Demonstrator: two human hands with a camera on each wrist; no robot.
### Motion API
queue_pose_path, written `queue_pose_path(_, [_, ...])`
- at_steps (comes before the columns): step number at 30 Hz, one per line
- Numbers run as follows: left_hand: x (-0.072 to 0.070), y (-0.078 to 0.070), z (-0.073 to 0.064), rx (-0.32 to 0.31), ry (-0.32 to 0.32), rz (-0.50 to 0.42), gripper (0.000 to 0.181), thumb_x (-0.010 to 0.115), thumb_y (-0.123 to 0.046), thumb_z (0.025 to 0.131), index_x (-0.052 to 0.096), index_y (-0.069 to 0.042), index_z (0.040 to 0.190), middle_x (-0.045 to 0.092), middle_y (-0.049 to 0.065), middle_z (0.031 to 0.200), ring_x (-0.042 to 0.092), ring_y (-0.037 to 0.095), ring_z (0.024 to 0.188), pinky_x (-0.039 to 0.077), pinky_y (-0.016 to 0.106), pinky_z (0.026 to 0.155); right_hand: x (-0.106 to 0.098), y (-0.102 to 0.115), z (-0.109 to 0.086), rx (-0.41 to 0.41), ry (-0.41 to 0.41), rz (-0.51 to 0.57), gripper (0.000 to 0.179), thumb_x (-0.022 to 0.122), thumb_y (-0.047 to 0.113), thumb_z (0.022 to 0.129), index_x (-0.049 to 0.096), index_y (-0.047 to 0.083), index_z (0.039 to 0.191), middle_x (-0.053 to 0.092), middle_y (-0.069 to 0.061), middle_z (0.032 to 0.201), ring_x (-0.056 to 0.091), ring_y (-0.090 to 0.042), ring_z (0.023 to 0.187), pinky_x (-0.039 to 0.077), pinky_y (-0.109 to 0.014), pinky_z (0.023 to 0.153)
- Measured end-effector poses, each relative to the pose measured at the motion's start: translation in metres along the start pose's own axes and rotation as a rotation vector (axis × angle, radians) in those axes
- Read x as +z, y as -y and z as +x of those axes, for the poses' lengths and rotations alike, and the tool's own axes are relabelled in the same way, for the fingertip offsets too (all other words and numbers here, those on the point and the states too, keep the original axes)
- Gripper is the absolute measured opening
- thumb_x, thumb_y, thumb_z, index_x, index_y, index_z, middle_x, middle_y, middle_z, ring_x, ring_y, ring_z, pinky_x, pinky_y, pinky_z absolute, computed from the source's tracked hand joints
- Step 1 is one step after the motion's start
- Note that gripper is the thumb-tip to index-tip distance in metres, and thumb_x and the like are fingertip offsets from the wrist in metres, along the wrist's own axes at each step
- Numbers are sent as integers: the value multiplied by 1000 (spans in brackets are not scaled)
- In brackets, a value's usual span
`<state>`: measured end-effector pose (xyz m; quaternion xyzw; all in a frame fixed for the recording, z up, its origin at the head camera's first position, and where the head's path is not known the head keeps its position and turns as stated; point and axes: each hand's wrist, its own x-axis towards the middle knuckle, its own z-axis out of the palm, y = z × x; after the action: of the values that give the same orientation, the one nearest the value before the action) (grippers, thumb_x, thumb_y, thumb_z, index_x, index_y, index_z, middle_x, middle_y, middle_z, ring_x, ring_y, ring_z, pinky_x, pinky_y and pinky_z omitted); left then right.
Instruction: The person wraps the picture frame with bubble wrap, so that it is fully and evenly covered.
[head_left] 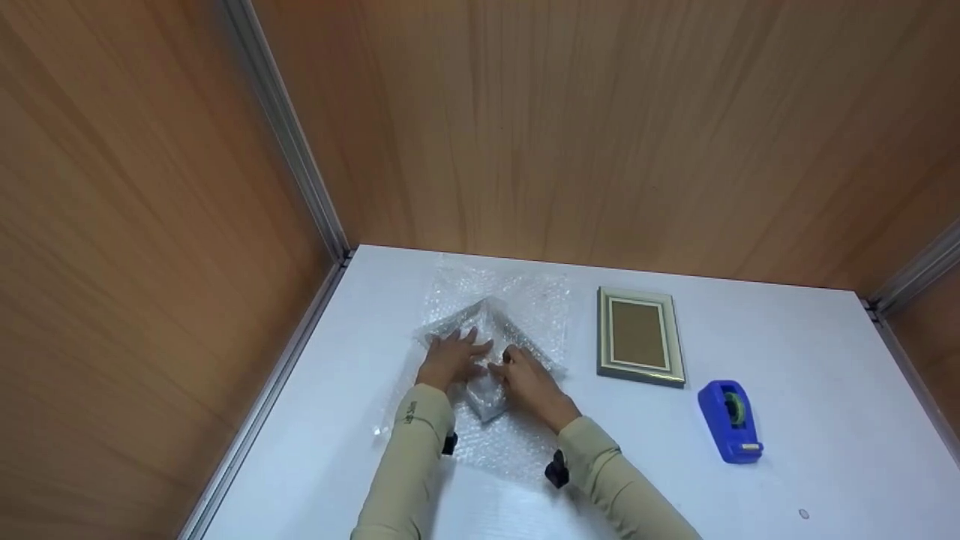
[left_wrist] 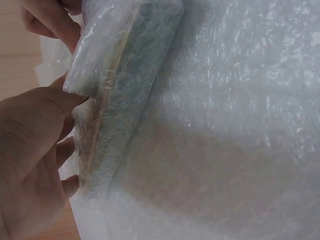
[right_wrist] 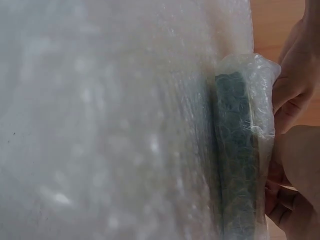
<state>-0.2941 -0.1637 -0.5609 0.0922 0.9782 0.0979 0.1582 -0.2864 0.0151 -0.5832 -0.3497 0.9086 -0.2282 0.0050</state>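
On the white table, a sheet of bubble wrap (head_left: pixel 517 450) is partly folded over a flat framed object (head_left: pixel 486 405), whose corner points toward me. Its greenish side (left_wrist: pixel 145 60) and a thin light edge show through the plastic in the left wrist view. My left hand (head_left: pixel 450 360) rests on the wrapped top with spread fingers, its thumb at the edge of a folded flap. Close beside it, my right hand (head_left: pixel 531 386) has curled fingers pinching the wrap on top. In the right wrist view, the wrapped side (right_wrist: pixel 235 150) stands next to the right hand's bent fingers (right_wrist: pixel 285 200).
To the right lies a picture frame (head_left: pixel 637 334) with a light border and brown centre. Further right and nearer stands a blue tape dispenser (head_left: pixel 729 420) with a green roll. Wooden panels (head_left: pixel 585 135) close off the back and the left side.
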Motion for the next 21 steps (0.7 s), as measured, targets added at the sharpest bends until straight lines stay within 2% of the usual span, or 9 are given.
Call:
queue_pose_path(1, [-1, 0, 0, -2, 4, 2, 54, 55, -37, 90, 36, -35, 141, 23, 5, 151, 17, 34, 138, 11, 59, 108, 0, 0, -1, -15, -5, -13, 19, 55, 13, 92, 67, 9, 106, 53, -7, 100, 50, -18, 86, 48, -30, 71])
queue_pose_path(3, [-1, -1, -1, -5, 9, 0, 55, 55, -38, 89, 36, -35, 141, 23, 5, 151, 16, 34, 138, 11, 60, 108, -1, -1, -3, -88, -16, -107, 21, 58, 8, 88, 69, 10, 107, 54, -10, 104, 50, -20, 90, 47, -32, 73])
queue_pose_path(6, [-2, -2, -3, -11, 21, -12, 57, 55, -39, 89, 34, -35, 141, 22, 5, 152, 15, 34, 139, 9, 60, 108, -1, -2, -6, -119, -34, -133, 26, 60, 6, 86, 69, 12, 110, 54, -10, 106, 50, -20, 91, 47, -31, 74])
queue_pose_path(13, [0, 0, -2, -22, 49, -25, 57, 53, -39, 90, 32, -35, 143, 18, 4, 153, 12, 33, 140, 6, 58, 109, 4, -1, -15, -129, -97, -148, 32, 59, 3, 86, 67, 15, 114, 55, -11, 107, 50, -23, 94, 47, -32, 79])
queue_pose_path(18, [3, 2, -1, -1, 9, -28, 57, 53, -41, 90, 31, -34, 143, 18, 6, 153, 11, 35, 139, 5, 60, 108, 8, -2, -18, -112, -152, -127, 30, 58, 3, 85, 68, 14, 112, 56, -12, 110, 50, -26, 97, 45, -37, 84])
queue_pose_path(21, [6, 3, -1, 17, -18, -37, 58, 54, -41, 90, 33, -32, 143, 20, 7, 152, 12, 36, 139, 7, 61, 108, 10, -2, -20, -92, -155, -96, 31, 57, 4, 86, 67, 14, 114, 56, -12, 113, 49, -27, 100, 44, -38, 86])
